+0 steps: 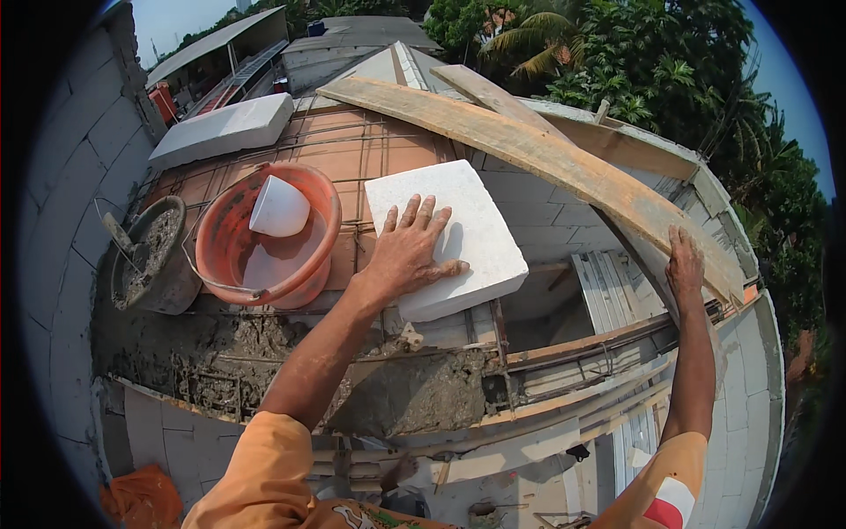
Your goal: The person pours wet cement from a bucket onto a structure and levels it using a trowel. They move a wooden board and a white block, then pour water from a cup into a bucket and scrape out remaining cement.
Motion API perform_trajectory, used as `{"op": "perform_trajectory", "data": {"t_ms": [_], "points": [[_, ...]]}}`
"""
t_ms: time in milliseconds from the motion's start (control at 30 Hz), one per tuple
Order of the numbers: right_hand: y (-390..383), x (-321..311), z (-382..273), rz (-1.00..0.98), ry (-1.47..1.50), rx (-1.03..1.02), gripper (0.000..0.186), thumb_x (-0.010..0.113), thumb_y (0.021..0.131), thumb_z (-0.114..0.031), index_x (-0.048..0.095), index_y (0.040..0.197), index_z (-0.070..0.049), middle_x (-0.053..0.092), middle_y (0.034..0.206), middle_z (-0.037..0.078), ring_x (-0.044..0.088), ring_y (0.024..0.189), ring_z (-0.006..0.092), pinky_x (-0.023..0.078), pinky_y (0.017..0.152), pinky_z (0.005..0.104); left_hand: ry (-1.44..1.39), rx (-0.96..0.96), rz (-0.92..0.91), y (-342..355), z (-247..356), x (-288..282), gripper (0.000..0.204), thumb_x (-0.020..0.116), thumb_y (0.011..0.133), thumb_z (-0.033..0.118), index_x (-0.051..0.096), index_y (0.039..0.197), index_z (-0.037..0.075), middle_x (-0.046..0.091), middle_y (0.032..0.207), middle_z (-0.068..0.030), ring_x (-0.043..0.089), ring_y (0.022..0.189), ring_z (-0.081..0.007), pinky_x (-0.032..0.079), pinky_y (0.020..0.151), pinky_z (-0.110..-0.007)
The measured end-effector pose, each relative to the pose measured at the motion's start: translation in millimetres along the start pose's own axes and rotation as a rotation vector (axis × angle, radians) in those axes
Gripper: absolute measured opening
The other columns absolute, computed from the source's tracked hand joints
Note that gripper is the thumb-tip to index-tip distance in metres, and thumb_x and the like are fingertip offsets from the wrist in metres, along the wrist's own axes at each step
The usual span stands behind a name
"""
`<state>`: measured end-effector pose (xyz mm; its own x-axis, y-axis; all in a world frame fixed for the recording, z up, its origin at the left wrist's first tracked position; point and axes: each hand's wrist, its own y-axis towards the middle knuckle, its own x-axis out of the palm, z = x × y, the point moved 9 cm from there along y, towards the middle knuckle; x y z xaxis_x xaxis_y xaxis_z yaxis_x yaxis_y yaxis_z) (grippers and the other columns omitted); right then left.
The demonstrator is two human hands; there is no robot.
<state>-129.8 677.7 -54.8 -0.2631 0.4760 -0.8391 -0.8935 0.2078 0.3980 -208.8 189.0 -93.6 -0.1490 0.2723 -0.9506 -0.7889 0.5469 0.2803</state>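
My left hand (412, 249) lies with its fingers spread on top of a white lightweight concrete block (480, 225). Far to the right, my right hand (685, 266) rests on the near end of a long wooden plank (564, 167), its fingers stretched over the edge. That plank runs diagonally away to the upper left. Left of the block stands an orange bucket (322, 264) with a wire handle, holding murky water and a white plastic cup (280, 206). Beside it at the far left is a dark bucket (181, 295) of grey mortar with a trowel (121, 236) in it.
Wet mortar (414, 397) fills a rebar-lined trough along the near edge. Another white block (225, 130) lies farther back, past the rebar grid (352, 132). A second plank (498, 99) crosses under the first. Right of the block, an opening drops to corrugated metal sheets (608, 286).
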Motion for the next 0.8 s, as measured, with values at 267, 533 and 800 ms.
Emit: {"op": "perform_trajectory", "data": {"t_ms": [267, 533, 800], "points": [[30, 38, 22, 0.075, -0.011, 0.022, 0.074, 0.053, 0.071, 0.008, 0.041, 0.141, -0.014, 0.046, 0.139, 0.016, 0.045, 0.127, 0.0371, 0.039, 0.102, 0.051, -0.087, 0.024, -0.022, 1, -5, 27, 0.098, 0.037, 0.078, 0.083, 0.04, 0.143, 0.009, 0.028, 0.152, -0.0201, 0.02, 0.143, -0.0366, 0.014, 0.116, -0.055], [79, 92, 39, 0.063, -0.017, 0.092, 0.082, 0.057, 0.072, 0.008, 0.036, 0.145, -0.021, 0.042, 0.144, 0.013, 0.04, 0.132, 0.0361, 0.036, 0.105, 0.0525, -0.087, -0.043, -0.079, 3, -13, 36, 0.101, 0.031, 0.074, 0.086, 0.038, 0.145, 0.014, 0.025, 0.154, -0.0135, 0.015, 0.145, -0.0308, 0.011, 0.119, -0.05], [82, 158, 24, -0.023, 0.04, 0.121, 0.084, 0.06, 0.076, 0.005, 0.028, 0.149, -0.023, 0.04, 0.146, 0.013, 0.037, 0.134, 0.035, 0.033, 0.105, 0.0607, -0.08, -0.067, -0.107, 5, -13, 37, 0.1, 0.033, 0.075, 0.085, 0.038, 0.145, 0.014, 0.024, 0.155, -0.0132, 0.014, 0.145, -0.0299, 0.009, 0.119, -0.047]]}}
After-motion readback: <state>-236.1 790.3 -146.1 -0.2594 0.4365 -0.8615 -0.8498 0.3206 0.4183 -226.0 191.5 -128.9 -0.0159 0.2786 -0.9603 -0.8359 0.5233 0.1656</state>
